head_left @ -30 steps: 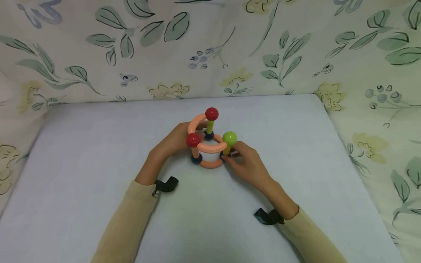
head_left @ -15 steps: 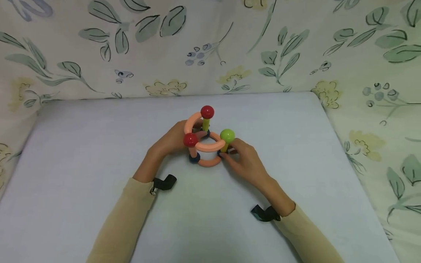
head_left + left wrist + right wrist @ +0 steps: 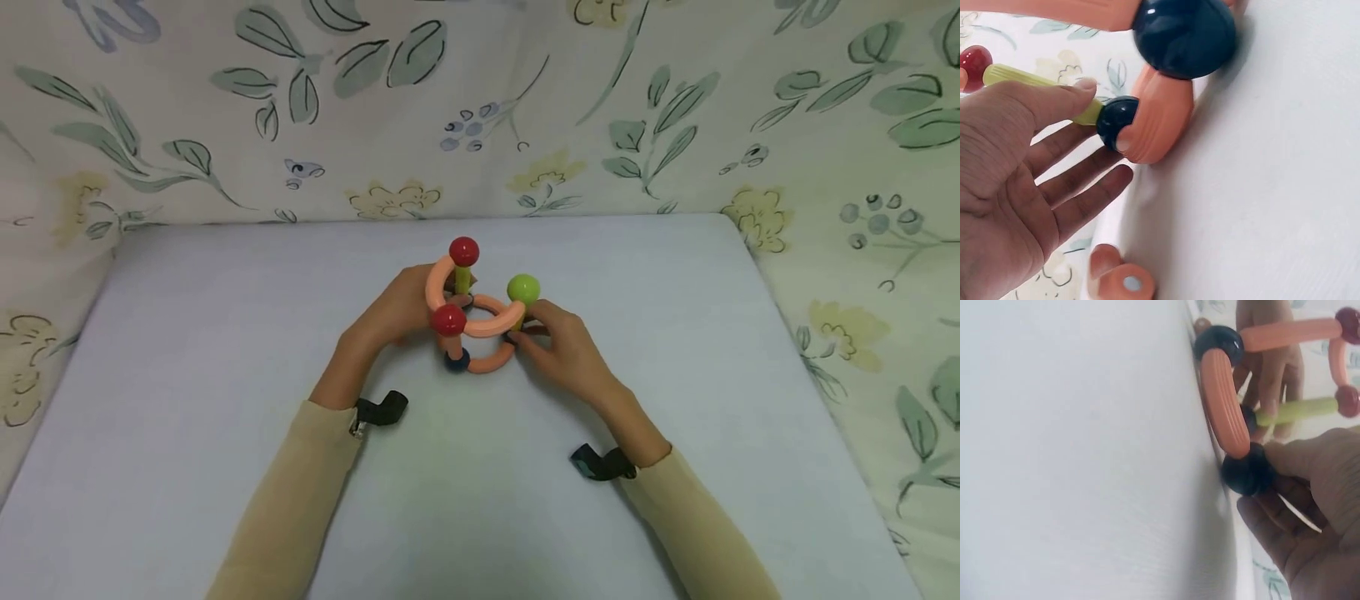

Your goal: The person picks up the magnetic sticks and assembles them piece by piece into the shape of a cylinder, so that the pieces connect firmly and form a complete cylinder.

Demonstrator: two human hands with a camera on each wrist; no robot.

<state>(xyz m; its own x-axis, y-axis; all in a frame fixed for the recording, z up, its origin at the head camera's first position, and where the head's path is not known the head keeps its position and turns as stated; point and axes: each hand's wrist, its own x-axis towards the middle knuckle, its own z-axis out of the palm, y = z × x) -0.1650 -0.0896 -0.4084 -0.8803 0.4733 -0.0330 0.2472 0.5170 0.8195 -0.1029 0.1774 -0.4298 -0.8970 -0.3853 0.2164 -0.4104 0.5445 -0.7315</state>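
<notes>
A toy frame of ribbed rods and balls stands between both hands. Its curved orange rods (image 3: 492, 363) make a ring at the base, joined by dark blue balls (image 3: 1249, 469). Above sit two red balls (image 3: 449, 320) and a green ball (image 3: 523, 289), joined by more orange curves. My left hand (image 3: 1029, 169) holds a yellow-green rod (image 3: 1013, 76) near its blue ball, thumb on top and other fingers spread behind. At the right, my right hand (image 3: 562, 346) pinches the blue base ball at the foot of another upright, which the fingers partly cover.
The white tabletop (image 3: 465, 500) lies under the toy. A loose orange piece (image 3: 1124, 281) with a grey end spot lies near my left hand. Floral cloth (image 3: 525, 100) hangs behind the table. Black straps (image 3: 382, 408) stick out at both wrists.
The toy frame has turned a little counterclockwise: its green ball has moved away from me and the back red ball leftwards. Both hands keep hold and shift with it.
</notes>
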